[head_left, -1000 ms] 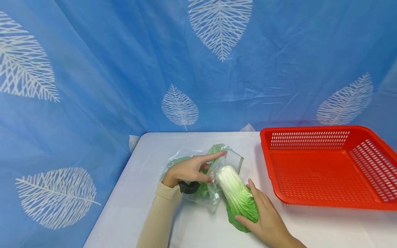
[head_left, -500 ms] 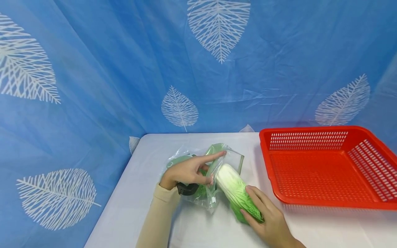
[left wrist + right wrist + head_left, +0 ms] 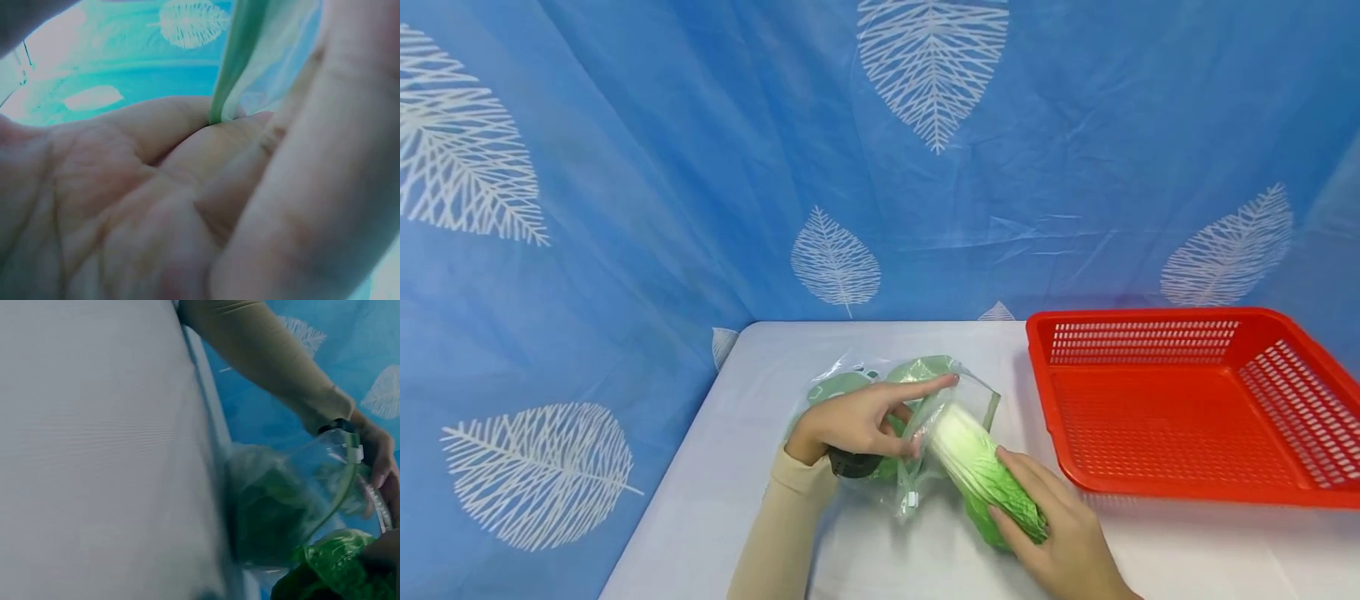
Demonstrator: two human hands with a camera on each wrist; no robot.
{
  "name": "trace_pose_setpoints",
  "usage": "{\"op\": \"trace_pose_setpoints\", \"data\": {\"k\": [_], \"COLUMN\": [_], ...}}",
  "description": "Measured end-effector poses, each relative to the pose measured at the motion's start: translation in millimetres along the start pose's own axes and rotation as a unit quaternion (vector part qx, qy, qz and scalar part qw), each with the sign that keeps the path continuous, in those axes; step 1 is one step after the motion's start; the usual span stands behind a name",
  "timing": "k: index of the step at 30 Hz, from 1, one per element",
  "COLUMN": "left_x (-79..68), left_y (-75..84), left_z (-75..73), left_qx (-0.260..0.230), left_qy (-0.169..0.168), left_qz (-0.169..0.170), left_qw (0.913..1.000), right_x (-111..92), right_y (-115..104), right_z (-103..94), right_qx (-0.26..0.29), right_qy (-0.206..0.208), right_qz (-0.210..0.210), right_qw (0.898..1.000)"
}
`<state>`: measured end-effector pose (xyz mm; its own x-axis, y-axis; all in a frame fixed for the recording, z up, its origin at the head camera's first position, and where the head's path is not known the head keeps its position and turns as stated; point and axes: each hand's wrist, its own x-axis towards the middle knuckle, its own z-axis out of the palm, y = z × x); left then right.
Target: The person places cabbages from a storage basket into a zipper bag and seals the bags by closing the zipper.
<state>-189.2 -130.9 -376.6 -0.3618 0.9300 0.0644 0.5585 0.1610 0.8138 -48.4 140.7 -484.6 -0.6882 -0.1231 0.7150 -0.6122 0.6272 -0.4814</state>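
My left hand (image 3: 857,417) holds the mouth of a clear zip bag (image 3: 921,367) with green print, index finger stretched along the far rim and thumb at the near side. The bag's green edge strip (image 3: 225,75) stands up by the fingers in the left wrist view. A napa cabbage (image 3: 981,462) lies slanted, its white stem end at the bag's mouth. My right hand (image 3: 1063,533) grips its leafy end from the right, fingers over the top, thumb on the near side. Green leafy shapes show through the bag's clear wall (image 3: 269,500) in the right wrist view.
A red plastic basket (image 3: 1180,492) with slotted walls stands on the right of the white table (image 3: 880,558). A blue curtain with white leaf prints (image 3: 700,167) hangs behind and to the left. The bag's white slider (image 3: 912,499) hangs at its near side.
The right hand has closed more firmly round the cabbage, and its leafy end has swung right and slightly away. The bag's mouth has shifted a little to the right; the left hand stays nearly still.
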Motion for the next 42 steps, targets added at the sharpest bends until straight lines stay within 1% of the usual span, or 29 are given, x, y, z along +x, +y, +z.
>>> {"op": "trace_pose_setpoints", "data": {"k": [3, 5, 9, 13, 16, 19, 21, 23, 26, 27, 29, 31, 33, 35, 37, 40, 42], "left_x": [-3.2, -5.0, -7.5, -9.0, -10.6, -12.5, -13.3, -13.4, -12.5, -11.9, -9.4, -6.7, -5.0, -5.3, -6.2, -6.9, -6.1], "left_y": [2.6, 5.0, 10.7, 14.1, 13.9, 12.9, 12.6, 12.1, 11.6, 11.4, 10.1, 8.0, 6.2, 4.8, 4.3, 2.9, 2.1], "left_z": [2.0, 3.1, 2.7, 0.8, -1.0, -2.8, -3.5, -3.3, -1.7, -1.0, -0.1, 0.0, -1.0, -2.5, -4.0, -5.9, -6.9], "left_qx": [-0.007, -0.011, -0.03, -0.073, -0.109, -0.129, -0.127, -0.121, -0.102, -0.098, -0.093, -0.104, -0.12, -0.131, -0.133, -0.134, -0.136], "left_qy": [0.001, 0.007, 0.031, 0.046, 0.05, 0.049, 0.048, 0.047, 0.043, 0.041, 0.036, 0.036, 0.037, 0.037, 0.038, 0.041, 0.046], "left_qz": [0.009, 0.011, 0.011, 0.031, 0.051, 0.065, 0.068, 0.063, 0.048, 0.046, 0.042, 0.046, 0.055, 0.062, 0.067, 0.067, 0.067], "left_qw": [0.9999, 0.9998, 0.999, 0.9958, 0.9915, 0.9883, 0.9884, 0.9896, 0.9927, 0.9933, 0.9941, 0.9928, 0.9906, 0.9887, 0.9881, 0.9878, 0.9874], "right_x": [14, 25, 47, 63, 70, 76, 82, 88, 97, 100, 103, 104, 101, 98, 94, 90, 88], "right_y": [-8, -13, -19, -20, -18, -18, -19, -22, -26, -26, -27, -25, -21, -15, -9, -2, 0], "right_z": [-7.0, -12.5, -18.9, -17.3, -13.7, -13.5, -17.0, -23.0, -32.6, -35.7, -40.7, -41.7, -37.3, -26.8, -13.1, 5.1, 13.1], "right_qx": [-0.004, -0.012, -0.03, -0.032, -0.027, -0.028, -0.038, -0.045, -0.061, -0.057, -0.044, -0.023, 0.003, 0.025, 0.043, 0.076, 0.093], "right_qy": [-0.009, -0.012, -0.022, -0.029, -0.03, -0.037, -0.054, -0.084, -0.151, -0.171, -0.19, -0.18, -0.146, -0.105, -0.071, -0.039, -0.025], "right_qz": [-0.001, 0.008, 0.023, 0.022, 0.024, 0.024, 0.026, 0.032, 0.049, 0.057, 0.074, 0.093, 0.104, 0.103, 0.093, 0.085, 0.085], "right_qw": [1.0, 1.0, 0.999, 0.999, 0.999, 0.999, 0.997, 0.995, 0.985, 0.982, 0.978, 0.979, 0.984, 0.989, 0.992, 0.993, 0.992]}}
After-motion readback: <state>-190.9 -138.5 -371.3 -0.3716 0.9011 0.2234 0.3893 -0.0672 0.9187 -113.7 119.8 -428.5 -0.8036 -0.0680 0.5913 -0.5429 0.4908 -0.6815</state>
